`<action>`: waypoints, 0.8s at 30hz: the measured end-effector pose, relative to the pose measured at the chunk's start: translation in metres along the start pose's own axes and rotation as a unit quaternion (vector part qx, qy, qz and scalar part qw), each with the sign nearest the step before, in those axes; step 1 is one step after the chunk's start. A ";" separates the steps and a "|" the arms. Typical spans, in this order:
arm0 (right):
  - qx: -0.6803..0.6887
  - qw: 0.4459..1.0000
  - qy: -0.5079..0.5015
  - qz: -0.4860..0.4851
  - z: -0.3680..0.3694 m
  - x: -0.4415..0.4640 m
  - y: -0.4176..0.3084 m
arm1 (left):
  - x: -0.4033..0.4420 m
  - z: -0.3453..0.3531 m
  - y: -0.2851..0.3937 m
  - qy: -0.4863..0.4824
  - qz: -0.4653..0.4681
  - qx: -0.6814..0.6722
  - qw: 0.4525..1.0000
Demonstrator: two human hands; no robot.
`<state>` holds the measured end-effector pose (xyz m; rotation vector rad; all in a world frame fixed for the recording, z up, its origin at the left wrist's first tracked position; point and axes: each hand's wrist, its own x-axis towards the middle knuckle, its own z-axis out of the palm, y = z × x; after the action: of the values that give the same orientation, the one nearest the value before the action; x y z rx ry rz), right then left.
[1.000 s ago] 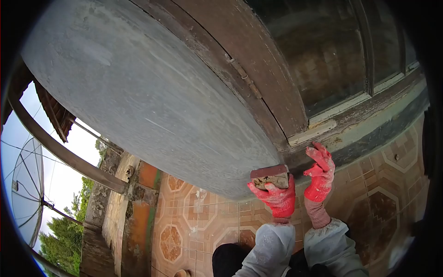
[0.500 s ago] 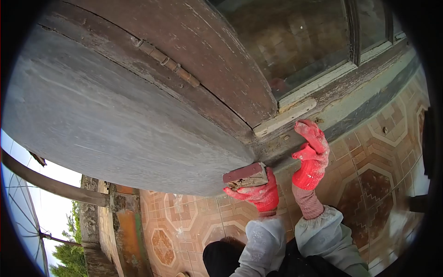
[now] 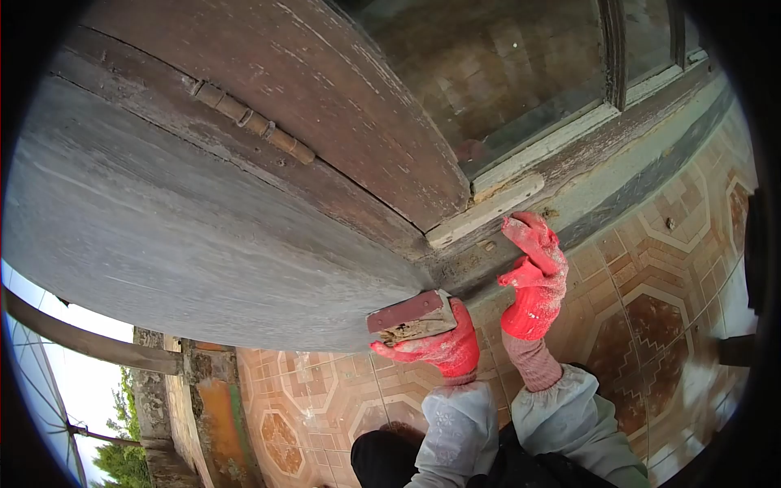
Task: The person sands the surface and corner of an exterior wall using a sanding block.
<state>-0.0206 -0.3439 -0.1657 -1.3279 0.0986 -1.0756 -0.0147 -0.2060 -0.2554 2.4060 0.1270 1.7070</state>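
My left hand (image 3: pixel 443 346), in a dusty red glove, grips a worn block (image 3: pixel 413 317) with a reddish-brown face plate and a crumbly pale side. The block lies against the lower end of the grey plastered wall (image 3: pixel 203 252), beside the wooden door frame (image 3: pixel 342 195). To the right, my right hand (image 3: pixel 537 272), gloved in red too, has its fingers apart and slightly bent, with nothing in them. Its fingertips are near the sill below the door.
A brown door (image 3: pixel 325 89) with a rusty hinge (image 3: pixel 252 122) and glass panes (image 3: pixel 504 73) stands above. Patterned floor tiles (image 3: pixel 651 325) spread below. A low, weathered wall (image 3: pixel 220 415) and a satellite dish (image 3: pixel 41 390) are at the left.
The view has turned and come closer to the door frame. The block stays in my left hand, near the wall's end. My right hand remains open beside the sill.
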 end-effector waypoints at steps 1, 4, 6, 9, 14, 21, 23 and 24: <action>-0.007 1.000 -0.006 0.021 -0.001 -0.001 0.000 | -0.019 -0.001 -0.005 -0.043 -0.019 -0.041 0.998; -0.065 0.998 -0.026 -0.003 -0.003 0.000 -0.002 | -0.039 0.001 -0.008 -0.172 -0.334 -0.354 0.857; -0.078 0.997 -0.026 0.007 -0.003 0.003 -0.005 | -0.018 -0.001 -0.004 -0.108 -0.228 -0.222 0.942; -0.057 0.998 -0.015 0.015 -0.002 0.000 0.000 | 0.066 -0.018 0.021 0.012 -0.003 0.016 1.000; -0.014 1.000 -0.002 -0.004 0.001 0.001 -0.002 | 0.043 -0.008 0.017 0.040 0.003 0.004 0.999; -0.002 1.000 0.018 0.014 0.006 -0.004 -0.004 | 0.009 -0.016 -0.010 -0.042 0.058 -0.068 0.995; 0.019 0.999 0.028 0.033 0.006 -0.006 -0.005 | 0.085 -0.034 0.016 0.004 0.032 -0.074 0.997; -0.010 1.000 0.014 0.019 0.005 -0.005 -0.004 | 0.122 -0.042 0.029 0.020 0.006 -0.062 0.998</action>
<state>-0.0230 -0.3366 -0.1633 -1.3246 0.1556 -1.0629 -0.0147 -0.2085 -0.1229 2.2890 0.0133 1.7160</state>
